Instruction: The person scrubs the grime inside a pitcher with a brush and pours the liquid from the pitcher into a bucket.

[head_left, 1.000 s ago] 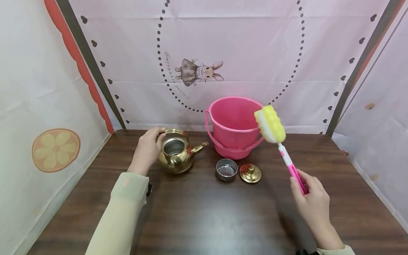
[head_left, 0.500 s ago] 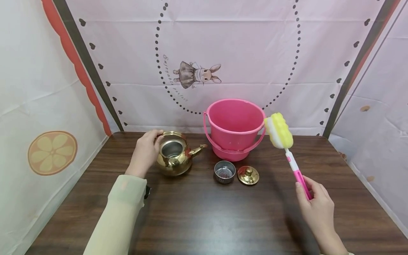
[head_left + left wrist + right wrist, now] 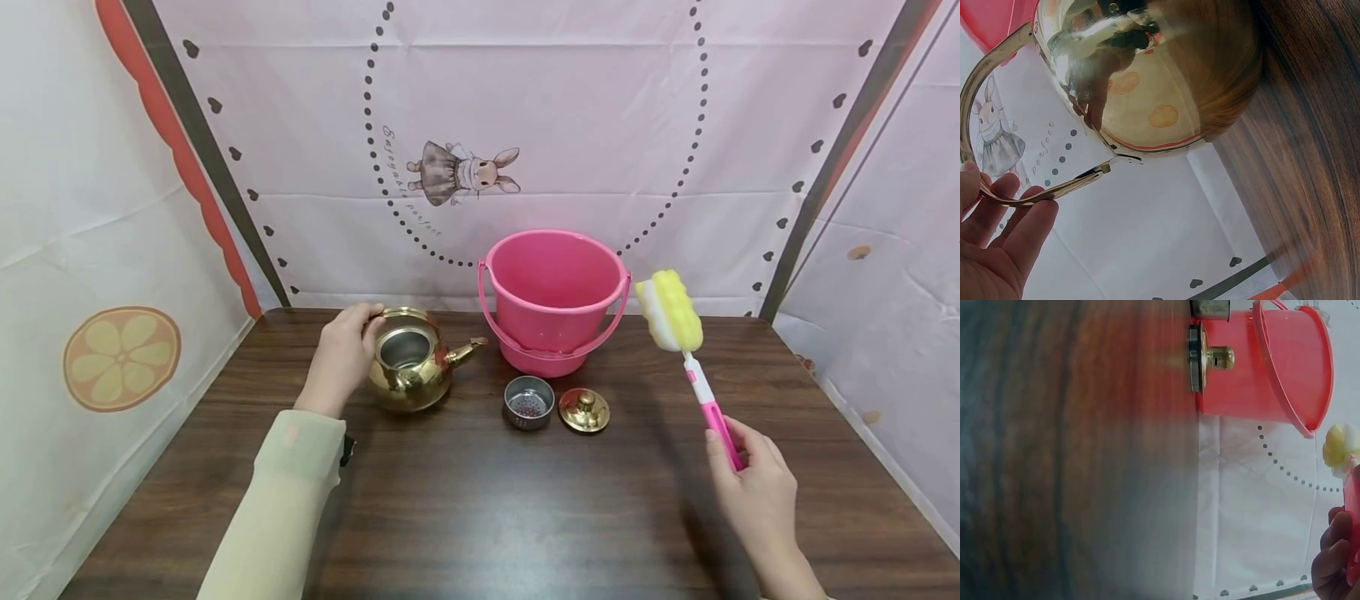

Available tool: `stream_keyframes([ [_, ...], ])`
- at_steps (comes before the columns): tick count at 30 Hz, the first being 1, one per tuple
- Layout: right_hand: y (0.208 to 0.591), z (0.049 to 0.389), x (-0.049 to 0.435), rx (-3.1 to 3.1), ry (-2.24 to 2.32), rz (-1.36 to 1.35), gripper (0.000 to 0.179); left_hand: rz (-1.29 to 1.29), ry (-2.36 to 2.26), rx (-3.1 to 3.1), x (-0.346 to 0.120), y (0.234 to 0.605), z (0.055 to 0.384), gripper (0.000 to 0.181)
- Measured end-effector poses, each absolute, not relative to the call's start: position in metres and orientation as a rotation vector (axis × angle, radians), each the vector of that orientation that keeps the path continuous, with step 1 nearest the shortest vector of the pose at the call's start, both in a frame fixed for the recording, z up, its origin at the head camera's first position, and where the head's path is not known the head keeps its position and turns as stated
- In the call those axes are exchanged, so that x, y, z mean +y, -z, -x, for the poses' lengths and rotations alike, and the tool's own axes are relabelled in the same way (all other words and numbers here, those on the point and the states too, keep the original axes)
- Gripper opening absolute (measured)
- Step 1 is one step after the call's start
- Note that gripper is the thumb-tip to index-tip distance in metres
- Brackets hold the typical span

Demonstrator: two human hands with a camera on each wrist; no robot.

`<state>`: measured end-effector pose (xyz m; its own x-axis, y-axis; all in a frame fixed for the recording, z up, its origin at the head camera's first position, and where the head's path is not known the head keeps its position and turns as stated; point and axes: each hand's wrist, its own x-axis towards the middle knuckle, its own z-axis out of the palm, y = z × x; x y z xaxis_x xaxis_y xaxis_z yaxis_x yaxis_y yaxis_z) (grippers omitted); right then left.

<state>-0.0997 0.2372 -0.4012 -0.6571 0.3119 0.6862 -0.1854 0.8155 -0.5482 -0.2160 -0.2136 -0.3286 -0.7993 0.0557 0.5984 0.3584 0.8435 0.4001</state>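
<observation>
head cam has two hands busy over a dark wood tabletop (image 3: pixel 480 517). left hand (image 3: pixel 337 358) is on the gold kettle (image 3: pixel 411 385), thumb and fingers pinching the loop handle (image 3: pixel 1075 185), and the left wrist cam backs that up with a close look at the fingertips on the metal. kettle's sitting toward the back left of the tabletop, mouth uncovered, spout (image 3: pixel 467 352) aimed at the pink bucket (image 3: pixel 551 333). right hand (image 3: pixel 757 492) has its fingers wrapped around the pink grip of a sponge brush (image 3: pixel 699 379), held up off the tabletop over on the right, with the yellow and white sponge end up top, right of the bucket and apart from it. bucket's upright at the back, its handle hanging down across the front. just in front of it there's a little metal strainer cup (image 3: pixel 528 403) with holes in the bottom, and the gold lid (image 3: pixel 584 411) is right beside that, knob up. behind everything is a pale pink cloth (image 3: pixel 585 125) with a sideways rabbit print (image 3: pixel 462 172).
</observation>
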Motion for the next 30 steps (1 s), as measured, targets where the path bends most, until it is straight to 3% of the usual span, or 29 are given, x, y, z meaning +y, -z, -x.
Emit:
stream_keyframes([
  [30,0.4001,0.0983,0.2471,-2.599,-0.686,0.343,0.036,0.300,0.708,-2.443,-0.2151,0.3293,0.2171,0.024],
])
